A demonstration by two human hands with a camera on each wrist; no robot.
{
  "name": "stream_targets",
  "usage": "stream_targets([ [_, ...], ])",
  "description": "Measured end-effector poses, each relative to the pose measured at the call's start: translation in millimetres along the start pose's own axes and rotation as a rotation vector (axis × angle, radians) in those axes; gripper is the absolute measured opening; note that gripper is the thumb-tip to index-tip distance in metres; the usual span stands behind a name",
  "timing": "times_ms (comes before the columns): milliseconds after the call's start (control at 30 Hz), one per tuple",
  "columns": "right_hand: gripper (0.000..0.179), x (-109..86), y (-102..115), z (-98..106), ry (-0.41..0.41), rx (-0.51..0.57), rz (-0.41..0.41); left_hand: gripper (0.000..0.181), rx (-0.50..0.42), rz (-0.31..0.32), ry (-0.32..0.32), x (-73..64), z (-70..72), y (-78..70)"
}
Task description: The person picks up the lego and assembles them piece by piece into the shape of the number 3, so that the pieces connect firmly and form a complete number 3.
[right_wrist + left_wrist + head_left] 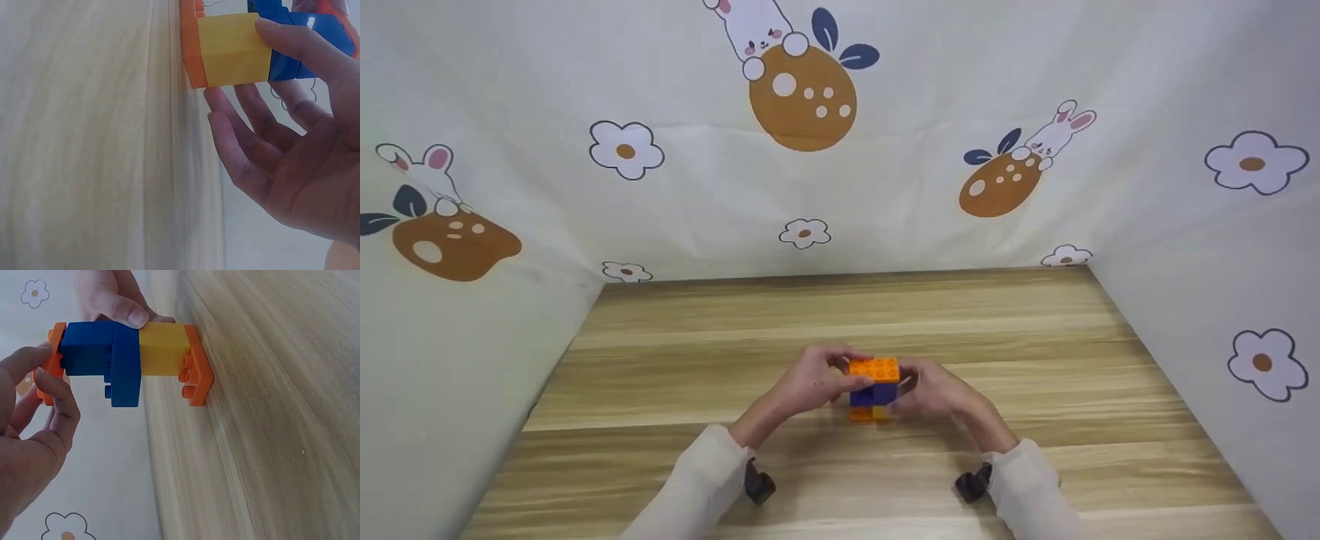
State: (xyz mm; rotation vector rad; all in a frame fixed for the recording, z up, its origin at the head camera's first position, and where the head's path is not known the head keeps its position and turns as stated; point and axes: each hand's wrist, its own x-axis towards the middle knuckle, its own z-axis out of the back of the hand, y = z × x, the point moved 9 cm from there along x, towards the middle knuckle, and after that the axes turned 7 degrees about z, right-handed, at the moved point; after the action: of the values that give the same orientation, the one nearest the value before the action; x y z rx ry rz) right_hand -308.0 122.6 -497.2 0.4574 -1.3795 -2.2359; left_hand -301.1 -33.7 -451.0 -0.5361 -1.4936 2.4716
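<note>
A stack of toy building bricks (125,377) stands on the wooden table. At its bottom is an orange plate (198,377), then a yellow brick (235,50), then blue bricks (87,349), with a second orange plate (875,368) on top. My left hand (819,376) pinches the top orange plate between thumb and fingers. From the other side, my right hand (934,388) holds the stack around its yellow and blue bricks. Its thumb (304,42) lies across the yellow and blue bricks, and the remaining fingers reach along the opposite side.
The wood-grain table (660,360) is bordered at the back and both sides by pale fabric (697,202) printed with rabbits, fruit and flowers. A black wrist device (758,484) sits at the left cuff, another black device (973,484) at the right.
</note>
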Motion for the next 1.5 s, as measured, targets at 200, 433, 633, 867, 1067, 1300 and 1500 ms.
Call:
stream_targets([
  [200,0.051,-1.7,-5,0,-0.006,-0.006,-0.038,0.034,-0.036,0.025,0.015,1.8,-0.7,5.6],
  [433,0.05,0.2,-4,1,0.004,-0.002,-0.024,0.034,-0.04,-0.011,0.03,5.4,0.5,1.9],
  [633,0.048,0.8,-5,0,0.009,-0.001,-0.026,0.033,-0.012,-0.051,0.044,7.4,1.2,-3.2],
  [867,0.046,1.8,-2,1,0.002,-0.015,0.002,0.029,0.028,-0.075,0.028,8.4,4.3,-12.7],
  [1067,0.047,1.6,-2,0,-0.001,-0.014,-0.004,0.03,-0.004,-0.041,0.021,9.6,4.3,-3.8],
  [1300,0.045,2.4,-3,-2,-0.001,-0.01,-0.014,0.029,-0.005,-0.043,0.022,9.3,6.9,-4.7],
  [1500,0.046,1.2,-3,-2,0.003,0.002,-0.017,0.03,-0.006,-0.026,0.034,9.0,5.2,-3.2],
])
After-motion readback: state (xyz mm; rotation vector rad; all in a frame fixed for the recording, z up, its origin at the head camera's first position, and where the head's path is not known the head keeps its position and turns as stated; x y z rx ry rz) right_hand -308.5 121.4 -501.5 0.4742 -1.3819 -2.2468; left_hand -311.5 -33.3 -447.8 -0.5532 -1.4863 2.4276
